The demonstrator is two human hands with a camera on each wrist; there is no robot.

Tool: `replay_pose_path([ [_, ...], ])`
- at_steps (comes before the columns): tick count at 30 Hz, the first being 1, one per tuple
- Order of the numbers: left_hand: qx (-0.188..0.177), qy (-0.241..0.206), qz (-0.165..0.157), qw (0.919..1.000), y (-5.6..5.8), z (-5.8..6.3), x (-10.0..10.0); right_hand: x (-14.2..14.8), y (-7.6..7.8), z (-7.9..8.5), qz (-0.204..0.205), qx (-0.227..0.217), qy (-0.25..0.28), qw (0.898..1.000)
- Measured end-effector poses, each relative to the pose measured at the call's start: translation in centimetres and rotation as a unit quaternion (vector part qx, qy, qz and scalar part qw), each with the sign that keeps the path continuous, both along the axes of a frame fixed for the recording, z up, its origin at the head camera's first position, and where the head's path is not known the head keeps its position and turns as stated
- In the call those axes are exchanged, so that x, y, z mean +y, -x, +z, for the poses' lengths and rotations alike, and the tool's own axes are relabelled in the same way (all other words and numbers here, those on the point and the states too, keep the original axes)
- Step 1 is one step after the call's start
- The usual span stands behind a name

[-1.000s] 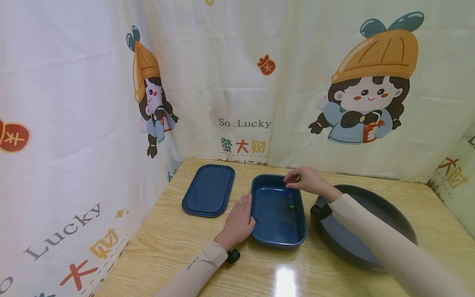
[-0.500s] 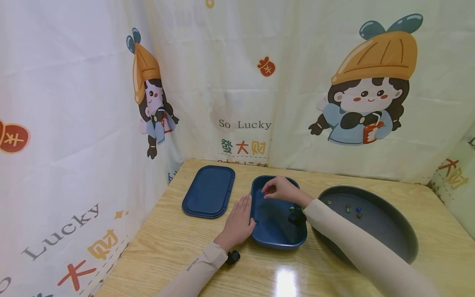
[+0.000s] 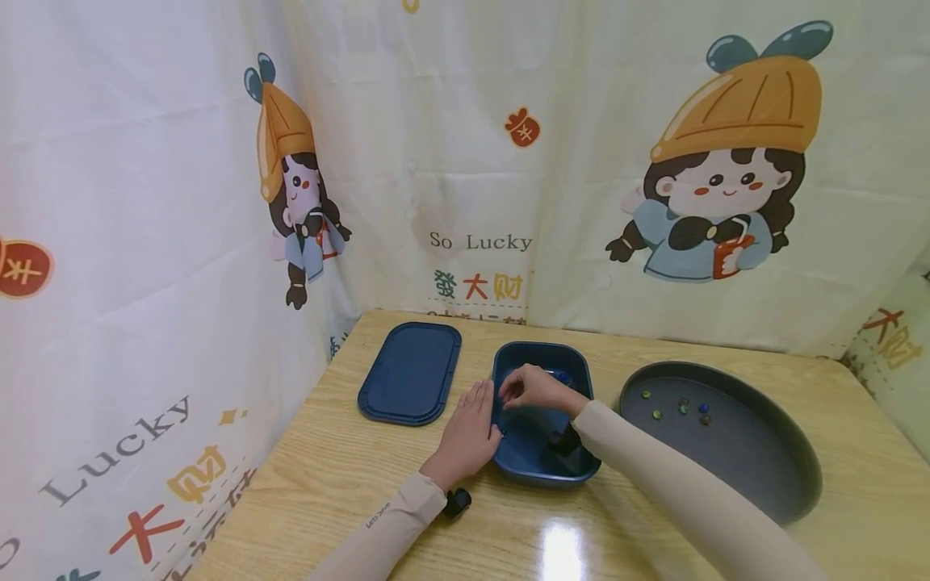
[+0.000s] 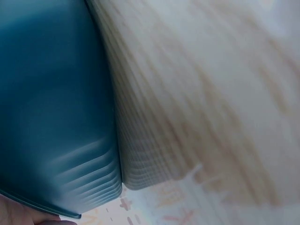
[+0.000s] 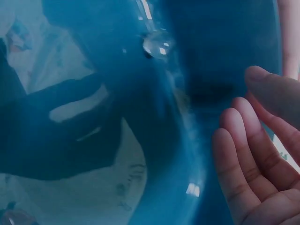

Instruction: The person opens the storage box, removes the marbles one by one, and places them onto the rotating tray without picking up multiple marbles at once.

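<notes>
- A person's right hand hangs inside a blue tub, thumb and fingers curved a narrow gap apart, near a clear marble.
- The left hand rests straight-fingered against its side.
- Other marbles dot a gray pan at right.

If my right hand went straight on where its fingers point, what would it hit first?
Likely the blue container's left wall; depth is unclear, so if your right hand clears it, your left hand could come first.
</notes>
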State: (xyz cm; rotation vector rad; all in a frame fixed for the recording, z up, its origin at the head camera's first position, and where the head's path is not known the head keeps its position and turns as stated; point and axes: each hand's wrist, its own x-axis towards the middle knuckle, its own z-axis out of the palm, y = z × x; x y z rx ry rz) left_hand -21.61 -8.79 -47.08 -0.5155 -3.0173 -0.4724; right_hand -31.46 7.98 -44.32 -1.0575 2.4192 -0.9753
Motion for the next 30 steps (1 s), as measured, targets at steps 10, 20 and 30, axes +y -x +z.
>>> replay_pose_path([
  [10,0.01,-0.005,-0.004,0.9999,0.2,-0.1,0.0,-0.3,0.2,-1.2,-0.004,-0.068,-0.026,0.997],
  [20,0.003,0.004,-0.008,1.0,0.3,0.1,0.0,-0.7,-0.1,-1.7,0.008,-0.084,-0.06,0.995],
  [30,0.015,0.023,-0.006,0.9996,0.4,0.1,0.0,-1.1,-0.2,-2.0,0.015,-0.07,-0.074,0.995],
])
